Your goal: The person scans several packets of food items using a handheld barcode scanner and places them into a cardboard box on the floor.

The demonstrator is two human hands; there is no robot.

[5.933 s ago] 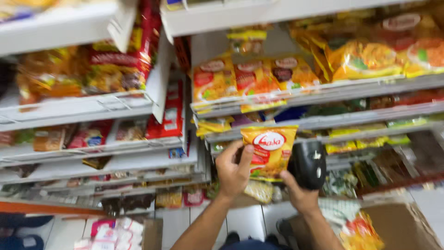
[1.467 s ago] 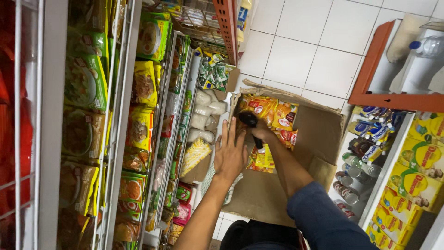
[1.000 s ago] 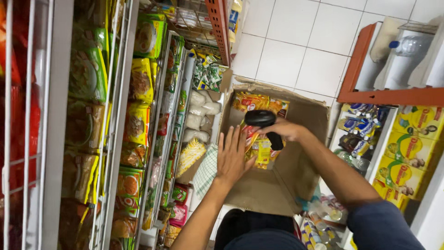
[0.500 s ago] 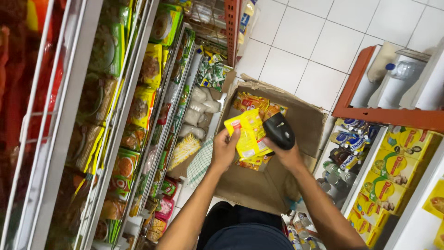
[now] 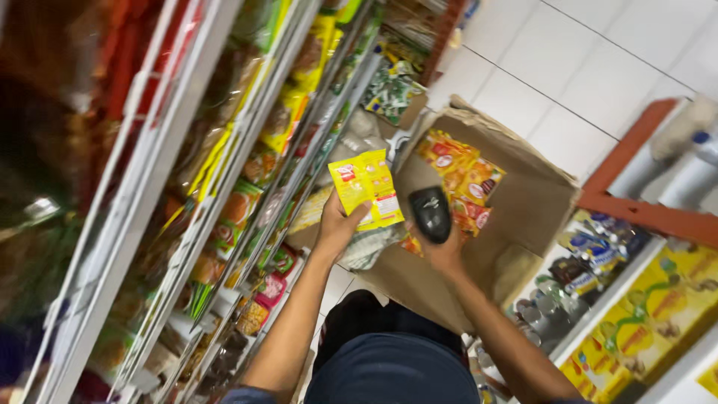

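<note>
- Shelves (image 5: pixel 187 224) are seen to the left of the left hand, packed with blurred snack bags in red, yellow and green.
- A yellow packet (image 5: pixel 365 187) is held up by the left hand (image 5: pixel 338 224); the fingers are closed behind it and the thumb is pressed on its lower front edge.
- The packet is kept upright but slightly tilted, above the left hand and just left of the right hand.
- A white patch is shown on the lower right of the packet's face, turned toward the right hand.
- A black scanner (image 5: pixel 431 213) is gripped by the right hand (image 5: pixel 443 251); the fingers are wrapped around its handle from below, and its head is raised just beside the packet without touching it.
- An open cardboard box (image 5: pixel 523 217) is found beneath and beyond both hands, set on the white tiled floor (image 5: pixel 553 67).
- More yellow and orange packets (image 5: pixel 464 176) are seen inside the box, above and to the right of the right hand.
- A low rack (image 5: pixel 591 299) with cans and yellow cartons is seen to the right of the right forearm, well apart from the hands.
- An orange frame (image 5: pixel 636 172) is seen farther right, beyond the box.
</note>
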